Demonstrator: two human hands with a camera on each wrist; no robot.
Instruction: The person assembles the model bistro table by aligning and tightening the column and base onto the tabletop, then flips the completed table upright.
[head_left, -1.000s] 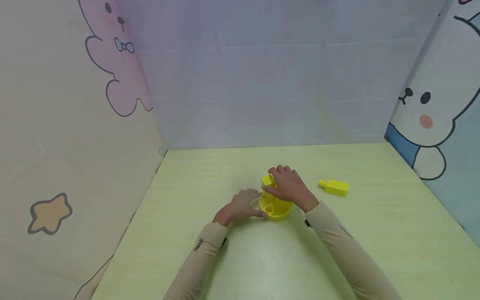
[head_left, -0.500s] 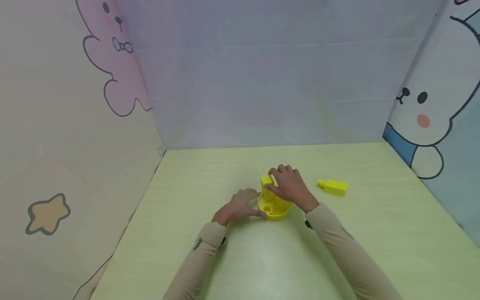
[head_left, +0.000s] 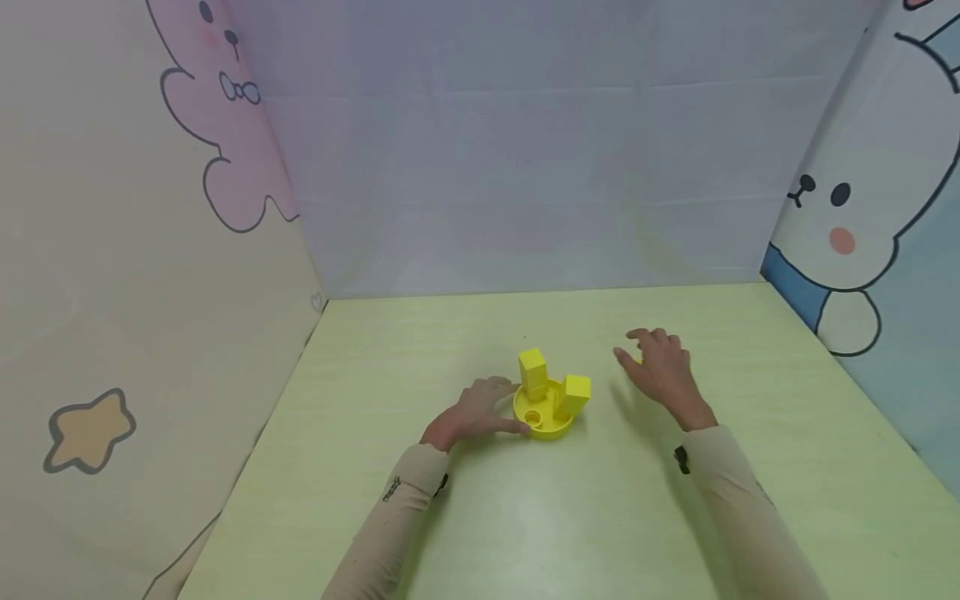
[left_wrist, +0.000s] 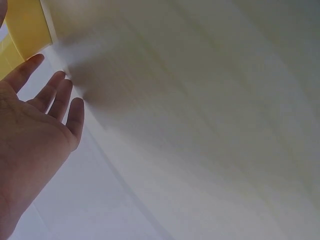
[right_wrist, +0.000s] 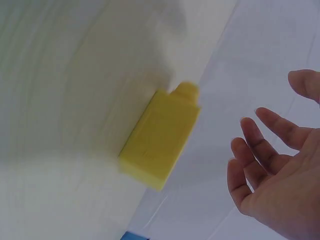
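My left hand [head_left: 478,409] rests wide-spread against the yellow base [head_left: 551,432] — likely to steady it — while my right hand [head_left: 662,371], loose-fingered and empty, hovers near the lying block [right_wrist: 161,139].

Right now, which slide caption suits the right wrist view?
The right hand, holding nothing, apart from a yellow bottle-shaped block lying on its side on the table.

Two blocks [head_left: 533,372] in yellow base [head_left: 550,433]
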